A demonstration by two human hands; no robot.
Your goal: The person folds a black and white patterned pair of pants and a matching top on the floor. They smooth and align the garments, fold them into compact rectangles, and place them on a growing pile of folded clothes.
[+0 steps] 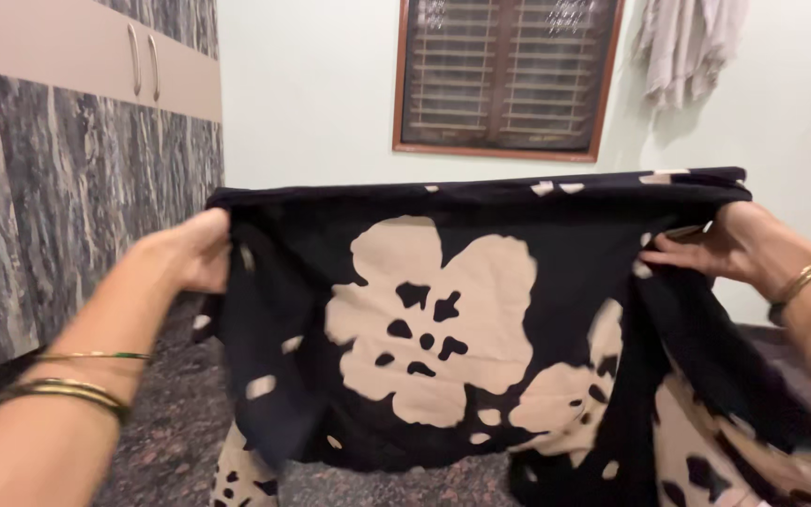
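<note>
At chest height before us, our left hand was closed over one top corner of the black garment, and our right hand pinched the opposite corner, so the cloth hung spread between them, well above the speckled stone floor. We judged that keeping both grips level and the upper edge taut would hold it flat. It was soft, thin fabric printed with large cream flowers, draping in loose folds at the right. Thin bangles circled our left wrist.
</note>
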